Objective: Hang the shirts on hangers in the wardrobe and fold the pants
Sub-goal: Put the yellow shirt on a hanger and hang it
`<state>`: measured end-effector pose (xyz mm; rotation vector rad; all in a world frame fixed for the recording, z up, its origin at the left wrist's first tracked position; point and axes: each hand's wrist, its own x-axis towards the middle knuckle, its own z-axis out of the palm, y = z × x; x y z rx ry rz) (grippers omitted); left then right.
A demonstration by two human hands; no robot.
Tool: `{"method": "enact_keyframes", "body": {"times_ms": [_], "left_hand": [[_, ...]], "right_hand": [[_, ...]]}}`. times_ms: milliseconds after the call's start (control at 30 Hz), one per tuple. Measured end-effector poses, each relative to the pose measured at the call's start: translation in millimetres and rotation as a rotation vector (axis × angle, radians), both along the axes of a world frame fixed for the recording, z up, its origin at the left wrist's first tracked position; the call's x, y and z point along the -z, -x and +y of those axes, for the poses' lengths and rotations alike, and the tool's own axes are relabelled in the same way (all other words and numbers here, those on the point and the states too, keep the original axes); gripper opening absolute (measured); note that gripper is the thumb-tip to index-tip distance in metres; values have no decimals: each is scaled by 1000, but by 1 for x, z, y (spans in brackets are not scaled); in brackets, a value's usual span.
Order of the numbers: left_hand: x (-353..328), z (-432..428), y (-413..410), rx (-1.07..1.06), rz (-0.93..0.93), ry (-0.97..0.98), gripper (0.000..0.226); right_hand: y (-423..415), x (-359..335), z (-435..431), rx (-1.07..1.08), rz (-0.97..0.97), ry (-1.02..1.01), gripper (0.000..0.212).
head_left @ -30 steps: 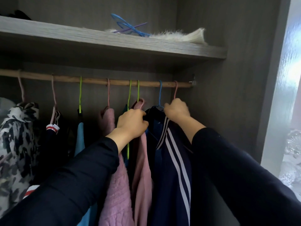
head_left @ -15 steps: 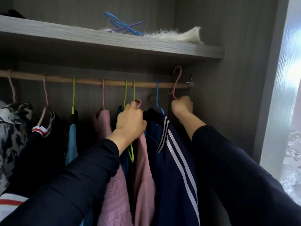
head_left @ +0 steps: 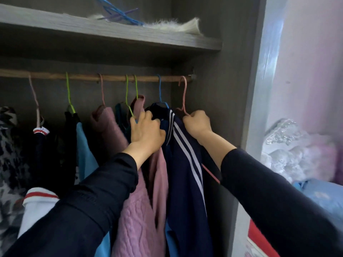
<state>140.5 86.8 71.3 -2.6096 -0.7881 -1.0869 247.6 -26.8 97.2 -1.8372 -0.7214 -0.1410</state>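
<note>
Now that the pink hanger (head_left: 184, 97) hooks the rail (head_left: 111, 78), its shirt seems hung; right hand (head_left: 197, 123) grips its neck, left hand (head_left: 146, 130) clutches the navy jacket (head_left: 185, 164).

Above me, a white furry pelt (head_left: 172, 26) lies on the grey wooden shelf (head_left: 111, 35). To my right, a crinkled clear plastic bundle (head_left: 289, 153) sits above pale blue fabric (head_left: 323, 197).

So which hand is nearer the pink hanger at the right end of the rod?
Right. The right hand grips the pink hanger just below its hook; the left hand is off to its left, past the blue hanger, gripping the navy jacket.
</note>
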Motion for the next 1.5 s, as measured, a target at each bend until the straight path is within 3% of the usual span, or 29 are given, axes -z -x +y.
{"method": "enact_keyframes", "body": {"times_ms": [267,433,533,633,833,1000,1167,1500], "left_hand": [[66,-70,24,259,-42,106,50],[94,-119,30,329,-16,236,60],[108,-160,33,429,-162,407,78],[131,-213,35,522,-214,369,82],[186,-354,6,798,2,349,65],[228,-522,-23,951,201,479,58],[252,-701,-31,1122,365,420,56],[286,-938,-74,1325,681,278,57]], "right_hand": [[70,50,-95,98,99,-89,28],[91,79,-173,364,15,72,64],[99,98,-234,491,-30,155,72],[104,119,-305,584,-97,237,73],[120,158,-464,694,-118,445,56],[125,196,-615,675,76,518,38],[132,224,-760,792,233,603,35],[123,268,-985,1034,493,449,34]]}}
